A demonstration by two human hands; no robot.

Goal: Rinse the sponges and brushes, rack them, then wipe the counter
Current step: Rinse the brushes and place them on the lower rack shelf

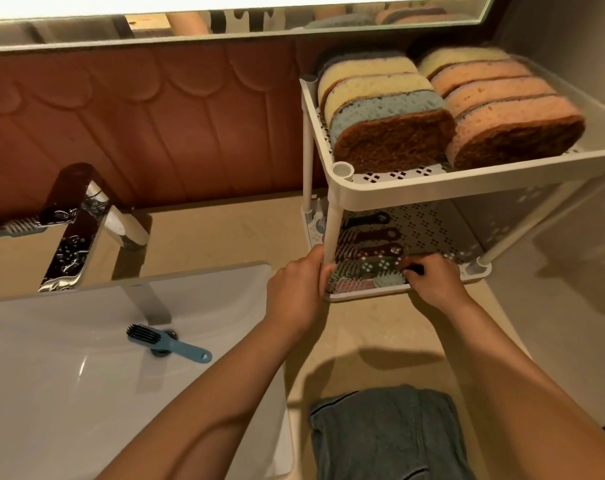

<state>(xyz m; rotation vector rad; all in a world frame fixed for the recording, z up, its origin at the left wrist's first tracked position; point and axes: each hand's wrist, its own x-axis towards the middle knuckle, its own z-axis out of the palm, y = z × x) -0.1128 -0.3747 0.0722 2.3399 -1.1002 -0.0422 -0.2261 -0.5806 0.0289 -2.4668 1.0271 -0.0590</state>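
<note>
1. Reddish-brown wall panel (155, 116) with scalloped relief behind the beige desk (224, 230).
2. Mirror (69, 31) above it, glaring bright along the top.
3. Plain grey wall (564, 29) at right.
4. White sink (51, 393) and chrome tap (76, 237) at left.

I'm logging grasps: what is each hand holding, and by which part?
Left hand grips the rack's front-left post above the lower shelf. Right hand seems to pinch a brush by its handle end.

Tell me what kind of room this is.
Probably a bathroom or small wash area: a white basin with a chrome faucet set in a beige counter, and a mirror along the wall above. The two-tier rack holds sponges and brushes.
</note>
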